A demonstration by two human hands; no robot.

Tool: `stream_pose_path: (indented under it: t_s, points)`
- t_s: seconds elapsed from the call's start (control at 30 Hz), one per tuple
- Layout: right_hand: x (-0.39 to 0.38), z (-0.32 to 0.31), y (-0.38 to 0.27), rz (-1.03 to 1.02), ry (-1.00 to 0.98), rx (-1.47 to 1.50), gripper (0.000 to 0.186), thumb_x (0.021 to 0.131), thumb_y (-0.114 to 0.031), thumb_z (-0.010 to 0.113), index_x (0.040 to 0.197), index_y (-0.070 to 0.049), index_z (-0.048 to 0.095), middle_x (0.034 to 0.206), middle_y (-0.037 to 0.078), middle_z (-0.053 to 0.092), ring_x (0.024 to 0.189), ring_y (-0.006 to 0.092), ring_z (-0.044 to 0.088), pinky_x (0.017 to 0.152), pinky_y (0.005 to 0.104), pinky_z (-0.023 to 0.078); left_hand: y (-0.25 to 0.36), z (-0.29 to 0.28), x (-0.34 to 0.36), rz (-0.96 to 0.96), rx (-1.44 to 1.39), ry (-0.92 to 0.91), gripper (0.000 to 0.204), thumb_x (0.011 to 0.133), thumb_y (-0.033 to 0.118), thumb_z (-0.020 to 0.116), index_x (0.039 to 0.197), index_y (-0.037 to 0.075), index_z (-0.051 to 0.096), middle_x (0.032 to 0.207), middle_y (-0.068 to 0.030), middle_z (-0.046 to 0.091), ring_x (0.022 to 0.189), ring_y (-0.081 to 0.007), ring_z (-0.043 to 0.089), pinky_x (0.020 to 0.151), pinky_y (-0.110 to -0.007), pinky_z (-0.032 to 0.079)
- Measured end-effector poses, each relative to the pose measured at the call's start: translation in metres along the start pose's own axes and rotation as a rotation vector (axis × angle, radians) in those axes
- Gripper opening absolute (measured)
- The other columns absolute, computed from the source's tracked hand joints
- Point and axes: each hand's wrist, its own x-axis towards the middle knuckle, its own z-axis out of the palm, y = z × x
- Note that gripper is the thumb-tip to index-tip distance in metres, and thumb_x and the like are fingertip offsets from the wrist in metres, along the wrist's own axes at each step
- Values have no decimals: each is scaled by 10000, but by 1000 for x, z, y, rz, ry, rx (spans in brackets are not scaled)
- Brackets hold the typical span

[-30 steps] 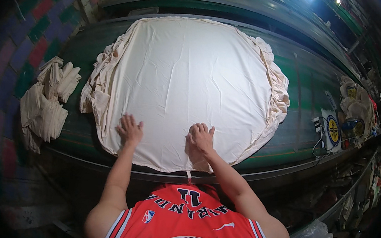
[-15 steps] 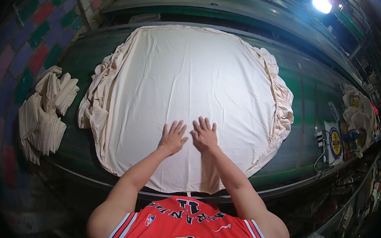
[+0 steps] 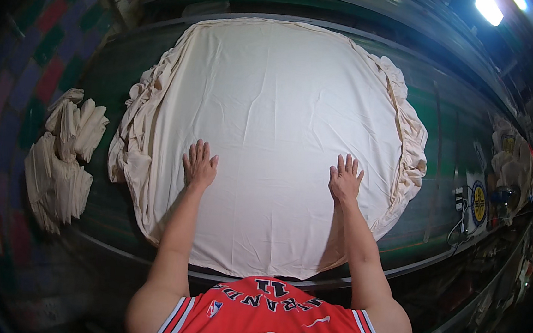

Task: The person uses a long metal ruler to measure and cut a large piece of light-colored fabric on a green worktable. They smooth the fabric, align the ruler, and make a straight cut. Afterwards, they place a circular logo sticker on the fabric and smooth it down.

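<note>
A large cream cloth (image 3: 272,103) lies spread over the green table, flat in the middle and bunched into ruffled folds along its left and right sides. My left hand (image 3: 200,165) rests palm down on it, left of the middle, fingers spread. On the right half of the cloth my right hand (image 3: 346,181) also lies flat with its fingers apart. Neither hand grips anything. Long shallow creases run through the cloth beyond the hands. Its near edge hangs close to my body at the table's front.
Folded cream cloth bundles (image 3: 64,161) are piled at the left end of the green table (image 3: 436,149). A white piece with a round blue and yellow emblem (image 3: 477,203) lies at the right, beside a cable and more cloth (image 3: 513,163). A painted brick wall (image 3: 40,77) stands left.
My hands have slid apart across the cloth from near its middle, the left one leftward and the right one rightward. The view has shifted slightly.
</note>
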Motion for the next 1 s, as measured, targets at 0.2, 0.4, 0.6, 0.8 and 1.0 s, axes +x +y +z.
stream_pose_path:
  t_s: [0.2,0.4,0.6,0.8,1.0]
  points:
    - [-3,7,-3,46,20,6,568,1017,-446,373,1529,-202,362,1627,105,247,1507,356,164,1162,653,131,-1,6,-1,-19,-33,11,648,1039,464,326,1564,92,243,1650,-100,160,1515,-324,124,1189,-575,112]
    - [-39,11,-10,150,13,58,567,1025,-430,354,1528,-169,359,1630,111,236,1504,368,165,1157,670,127,9,15,-43,-56,-18,-9,656,1042,469,294,1562,72,243,1652,-103,150,1513,-334,119,1188,-575,104]
    - [-112,15,-9,162,79,39,586,1016,-445,374,1509,-128,388,1610,122,281,1500,370,177,1151,678,129,23,19,-119,-2,-43,-24,672,1040,465,317,1562,53,217,1653,-118,132,1515,-344,104,1189,-583,97]
    - [-174,16,-1,137,109,38,622,1008,-460,392,1496,-75,396,1603,132,294,1490,374,202,1142,680,148,25,29,-163,63,-69,48,669,1034,463,335,1549,43,255,1643,-128,167,1508,-353,133,1184,-589,110]
    - [-199,17,6,134,127,44,626,1004,-462,404,1488,-66,406,1599,125,304,1485,363,217,1140,668,170,23,36,-174,89,-49,116,664,1028,461,353,1537,40,289,1631,-130,210,1497,-352,175,1182,-576,133]
